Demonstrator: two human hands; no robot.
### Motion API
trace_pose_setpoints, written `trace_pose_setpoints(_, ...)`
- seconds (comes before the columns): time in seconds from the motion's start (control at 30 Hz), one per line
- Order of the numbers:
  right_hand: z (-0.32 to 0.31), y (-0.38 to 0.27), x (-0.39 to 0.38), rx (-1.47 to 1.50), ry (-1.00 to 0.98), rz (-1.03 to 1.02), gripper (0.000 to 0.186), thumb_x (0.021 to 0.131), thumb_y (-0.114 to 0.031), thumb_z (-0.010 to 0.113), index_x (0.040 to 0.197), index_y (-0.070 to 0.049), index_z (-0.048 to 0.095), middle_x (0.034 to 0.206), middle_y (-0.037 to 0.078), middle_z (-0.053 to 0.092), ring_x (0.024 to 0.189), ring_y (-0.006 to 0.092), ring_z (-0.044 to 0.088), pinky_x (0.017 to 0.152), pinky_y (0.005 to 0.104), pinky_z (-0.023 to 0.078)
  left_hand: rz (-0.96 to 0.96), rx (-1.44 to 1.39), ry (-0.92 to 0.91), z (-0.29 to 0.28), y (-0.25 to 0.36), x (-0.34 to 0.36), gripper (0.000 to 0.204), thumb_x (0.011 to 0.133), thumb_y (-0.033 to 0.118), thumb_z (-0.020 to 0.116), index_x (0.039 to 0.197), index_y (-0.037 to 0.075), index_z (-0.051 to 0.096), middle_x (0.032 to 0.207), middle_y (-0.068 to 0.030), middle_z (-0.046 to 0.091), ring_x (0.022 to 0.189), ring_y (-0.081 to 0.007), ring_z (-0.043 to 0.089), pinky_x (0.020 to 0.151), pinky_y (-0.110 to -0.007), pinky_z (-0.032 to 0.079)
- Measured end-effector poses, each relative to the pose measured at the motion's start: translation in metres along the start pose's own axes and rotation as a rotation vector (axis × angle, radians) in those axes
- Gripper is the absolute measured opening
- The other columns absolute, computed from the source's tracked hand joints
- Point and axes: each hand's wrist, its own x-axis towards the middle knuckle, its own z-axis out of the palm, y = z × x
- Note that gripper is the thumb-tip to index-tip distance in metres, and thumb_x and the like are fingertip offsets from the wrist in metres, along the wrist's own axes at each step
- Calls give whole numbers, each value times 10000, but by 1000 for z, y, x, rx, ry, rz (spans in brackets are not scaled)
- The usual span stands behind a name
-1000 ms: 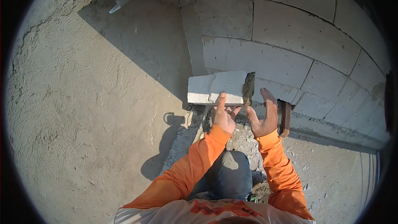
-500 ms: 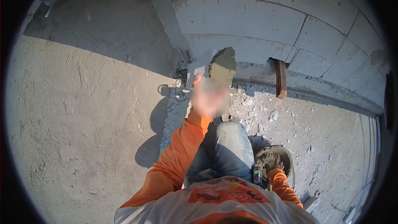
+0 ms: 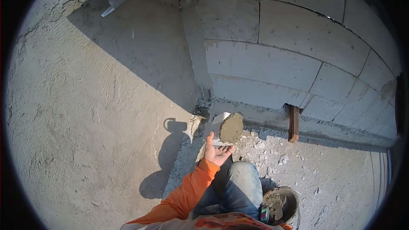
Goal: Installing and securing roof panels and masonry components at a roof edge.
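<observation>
**Mortared block piece held at the base of the wall**

The left hand [image 3: 217,151] is open, palm up, and supports a small white block piece [image 3: 221,124] on the fingers. The face of the piece that points to 3 o'clock carries a thick coat of grey mortar [image 3: 232,127]. The piece sits just below the centre of the view, near the bottom course of the block wall [image 3: 272,66], which fills the field from 12 to 3 o'clock.

The right hand is not in view; its state cannot be reported. A bucket of mortar [image 3: 281,204] stands at 5 o'clock, beside the knee in blue jeans [image 3: 238,185]. A rust-brown bar [image 3: 293,123] stands upright against the foot of the wall at 3 o'clock of the piece, close to a dark notch in the lowest course. Loose rubble [image 3: 272,153] lies on the ground between the knee and the wall. The rough rendered surface [image 3: 85,115] occupies 9 o'clock.

Step in hand, as judged: the piece is buttered and carried toward the wall, not yet set.

Next move, as judged: keep the mortared face from smearing, turn it toward the receiving joint, and press the piece home level with the course. The exact gap to be filled cannot be told from this view
</observation>
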Motion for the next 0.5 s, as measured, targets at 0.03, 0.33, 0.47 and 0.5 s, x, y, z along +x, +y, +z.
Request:
trace_pose_setpoints(0.03,-8,-3,-4,3,3,11,632,761,-529,524,1224,-100,498,1298,154,426,1222,290,383,989,429,319,17,-8,-23,-5,1,-5,818,634,456,756,1252,76,379,1234,-91,364,1142,-276,380,989,-444,342)
trace_pose_setpoints(0.33,-56,-30,19,96,130,-20,535,727,-495,579,1099,-110,574,1145,137,533,1079,280,501,889,411,404,33,-24,-29,-25,11,-21,785,661,435,738,1267,109,359,1256,-78,373,1170,-255,376,987,-441,340)
trace_pose_setpoints(0.47,-24,-19,45,179,181,-39,494,712,-481,603,1044,-115,607,1078,129,581,1016,276,553,845,404,443,31,29,-43,-22,3,-32,786,663,433,738,1262,95,357,1255,-84,370,1165,-254,378,979,-437,348)
trace_pose_setpoints(0.5,-11,-15,55,198,181,-44,483,708,-477,609,1030,-116,616,1061,127,593,1000,275,566,833,402,452,28,32,-33,-23,1,-34,786,663,433,738,1262,95,357,1255,-84,370,1165,-254,378,979,-437,348)
